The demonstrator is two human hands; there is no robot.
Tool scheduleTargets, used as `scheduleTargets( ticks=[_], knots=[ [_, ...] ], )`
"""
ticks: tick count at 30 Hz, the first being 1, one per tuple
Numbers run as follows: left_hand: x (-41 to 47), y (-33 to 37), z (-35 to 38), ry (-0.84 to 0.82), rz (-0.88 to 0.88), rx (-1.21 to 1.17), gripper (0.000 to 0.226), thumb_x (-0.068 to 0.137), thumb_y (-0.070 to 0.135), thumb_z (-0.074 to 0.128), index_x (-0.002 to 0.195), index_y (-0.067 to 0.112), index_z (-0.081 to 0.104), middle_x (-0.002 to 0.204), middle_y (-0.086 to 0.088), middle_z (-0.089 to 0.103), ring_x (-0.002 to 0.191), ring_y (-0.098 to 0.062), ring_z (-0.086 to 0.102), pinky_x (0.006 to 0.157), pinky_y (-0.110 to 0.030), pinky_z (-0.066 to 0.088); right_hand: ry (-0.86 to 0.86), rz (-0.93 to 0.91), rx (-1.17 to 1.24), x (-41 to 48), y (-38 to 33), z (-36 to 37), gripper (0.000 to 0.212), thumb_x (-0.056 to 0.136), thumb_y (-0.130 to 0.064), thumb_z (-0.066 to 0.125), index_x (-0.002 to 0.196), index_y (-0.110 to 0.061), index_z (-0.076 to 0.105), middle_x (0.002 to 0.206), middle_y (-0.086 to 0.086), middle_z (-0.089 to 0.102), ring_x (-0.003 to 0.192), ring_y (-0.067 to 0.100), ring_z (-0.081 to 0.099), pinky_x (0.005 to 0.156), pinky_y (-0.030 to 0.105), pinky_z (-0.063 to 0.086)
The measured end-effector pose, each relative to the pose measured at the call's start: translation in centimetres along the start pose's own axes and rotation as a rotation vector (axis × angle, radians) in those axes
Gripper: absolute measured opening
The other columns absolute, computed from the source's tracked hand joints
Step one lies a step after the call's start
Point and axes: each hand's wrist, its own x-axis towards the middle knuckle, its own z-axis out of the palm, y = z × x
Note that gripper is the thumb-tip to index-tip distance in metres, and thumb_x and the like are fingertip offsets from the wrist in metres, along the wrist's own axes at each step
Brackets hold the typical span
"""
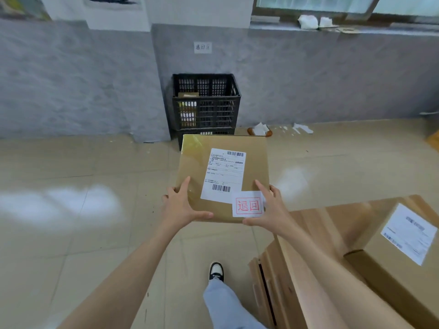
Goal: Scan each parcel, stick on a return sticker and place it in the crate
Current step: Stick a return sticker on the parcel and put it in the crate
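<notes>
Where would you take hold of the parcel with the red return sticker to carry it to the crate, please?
By its two side edges near the close end, one hand each side, coming from the near side. The parcel is flat and wide with its label up, so a two-sided hold should keep it level; the left hand and right hand grip it so.

On brown cardboard parcel, 5 o'clock corner: white square sticker, red framed "退回". Beside it, white shipping label: barcodes, print too small. At 12 o'clock, small white paper sign on grey wall: handwritten "退回", third character unclear.
</notes>
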Motion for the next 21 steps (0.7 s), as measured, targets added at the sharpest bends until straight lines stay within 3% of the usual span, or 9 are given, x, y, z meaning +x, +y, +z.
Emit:
scheduleTargets(
  ticks=[5, 21],
  knots=[
    [7.3, 3.0, -2.9, 0.045, -0.042, -0.036, 0.125, 0.052, 0.049, 0.087, 0.149, 0.029, 0.011, 0.139, -0.013, 0.027, 0.132, -0.029, 0.025, 0.104, -0.038, 0.033, -0.053, -0.066, 0.016, 9.7, -2.3, -2.8, 0.117, 0.056, -0.031, 0.087, 0.148, -0.037, 0.015, 0.150, 0.001, 0.011, 0.136, 0.025, 0.027, 0.111, 0.040, 0.031],
    [28.0, 8.8, -7.0, 0.094, -0.075, 0.019, 0.125, 0.050, 0.053, 0.085, 0.149, 0.031, 0.011, 0.133, -0.011, 0.028, 0.125, -0.031, 0.030, 0.102, -0.039, 0.035, -0.064, -0.126, 0.043, 31.6, -6.5, -8.2, 0.115, 0.057, -0.025, 0.086, 0.148, -0.035, 0.016, 0.152, 0.004, 0.010, 0.144, 0.022, 0.010, 0.113, 0.043, 0.028]
  ],
)
